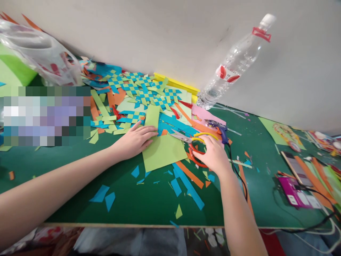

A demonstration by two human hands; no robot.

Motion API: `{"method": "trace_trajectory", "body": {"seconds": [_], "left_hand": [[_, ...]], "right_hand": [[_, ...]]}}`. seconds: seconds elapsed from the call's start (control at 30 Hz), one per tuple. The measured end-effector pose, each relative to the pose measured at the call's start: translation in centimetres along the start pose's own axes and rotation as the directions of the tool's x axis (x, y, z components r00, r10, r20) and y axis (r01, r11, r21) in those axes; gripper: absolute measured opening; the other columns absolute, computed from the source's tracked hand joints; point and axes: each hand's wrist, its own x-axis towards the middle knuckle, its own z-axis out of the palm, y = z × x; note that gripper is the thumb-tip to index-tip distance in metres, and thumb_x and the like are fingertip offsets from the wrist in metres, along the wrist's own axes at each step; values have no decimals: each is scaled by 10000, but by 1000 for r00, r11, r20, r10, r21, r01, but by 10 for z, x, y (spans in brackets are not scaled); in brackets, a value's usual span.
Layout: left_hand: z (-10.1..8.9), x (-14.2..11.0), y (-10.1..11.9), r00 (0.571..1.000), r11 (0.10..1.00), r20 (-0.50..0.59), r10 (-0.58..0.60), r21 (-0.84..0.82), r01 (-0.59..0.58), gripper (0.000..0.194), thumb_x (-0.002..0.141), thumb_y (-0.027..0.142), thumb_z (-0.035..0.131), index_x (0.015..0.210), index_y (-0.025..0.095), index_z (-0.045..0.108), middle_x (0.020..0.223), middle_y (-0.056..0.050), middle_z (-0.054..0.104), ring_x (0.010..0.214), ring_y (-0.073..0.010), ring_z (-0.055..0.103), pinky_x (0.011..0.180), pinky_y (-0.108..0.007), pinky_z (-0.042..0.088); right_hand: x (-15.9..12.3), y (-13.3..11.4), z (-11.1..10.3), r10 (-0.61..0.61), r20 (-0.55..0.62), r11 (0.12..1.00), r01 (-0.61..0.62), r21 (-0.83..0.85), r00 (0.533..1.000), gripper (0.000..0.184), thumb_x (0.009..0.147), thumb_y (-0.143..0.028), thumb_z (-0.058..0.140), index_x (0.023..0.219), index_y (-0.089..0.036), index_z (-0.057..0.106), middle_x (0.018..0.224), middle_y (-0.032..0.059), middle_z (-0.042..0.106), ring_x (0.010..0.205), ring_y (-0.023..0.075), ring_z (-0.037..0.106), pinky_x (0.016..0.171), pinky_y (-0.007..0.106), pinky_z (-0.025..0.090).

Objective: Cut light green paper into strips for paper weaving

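Observation:
My right hand [211,153] grips a pair of scissors [188,139] with one yellow and one red-orange handle; its blades are parted and point left. Under the blades lies a light green sheet of paper [165,153] on the table. My left hand [137,140] rests flat with fingers stretched out, over the sheet's left side and the foot of a light green paper strip [152,115]. Just beyond my hands are blue paper strips [176,124] and a heap of blue-and-green woven paper pieces [144,90].
A tall clear plastic bottle [226,67] stands by the wall. A glue gun [223,133] trails a black cable at the right. Farther right are a phone [295,167] and a magenta packet [297,192]. Paper scraps [176,186] litter the green table [80,193]; a plastic bag [53,57] sits far left.

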Motion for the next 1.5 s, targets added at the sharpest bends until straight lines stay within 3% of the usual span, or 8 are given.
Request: {"method": "trace_trajectory", "body": {"seconds": [0.23,0.5,0.7,1.07,1.33,1.5], "left_hand": [[-6,-1,8,992,992,-6,122,-10,-122,457,928,451,500,1323,222,522,1326,-81,588,1274,-247,508,1207,-526,36],[-10,-2,17,976,976,-22,215,-14,-216,388,948,348,489,1322,249,514,1325,-72,585,1228,-221,543,1192,-463,182],[-7,-1,15,986,986,-13,165,6,-165,480,912,476,519,1330,239,513,1333,-89,577,1263,-264,501,1185,-490,185],[-5,-1,13,996,994,4,86,64,-86,414,981,448,392,1300,223,532,1326,-80,589,1251,-246,517,1184,-502,156],[-1,-1,8,1000,997,-23,17,74,-16,489,984,483,362,1378,207,453,1418,-91,510,1359,-247,414,1201,-520,67],[-5,0,9,998,996,-20,62,61,-60,447,970,480,403,1298,206,531,1297,-90,606,1264,-248,514,1204,-522,59]], "right_hand": [[0,1,-1,50,-70,999,-49,17,996,435,752,-309,671,1159,-198,566,1138,110,643,1102,303,590,942,472,481],[0,1,-2,42,-64,999,-41,21,997,419,748,-300,682,1141,-196,582,1127,107,653,1099,298,595,947,473,481],[0,0,-1,85,-84,996,-82,37,993,429,755,-321,683,1153,-205,574,1127,116,653,1092,308,597,930,488,484],[-3,10,13,264,-133,962,-270,-30,955,393,747,-403,662,1060,-183,576,1039,148,679,1051,354,620,882,514,483],[-4,10,11,245,-85,969,-246,0,966,380,756,-390,647,1071,-187,583,1072,145,675,1039,344,628,856,501,495],[-4,8,10,248,-78,968,-249,-11,966,383,757,-373,658,1072,-166,590,1082,160,672,1050,339,623,870,486,491]]}}
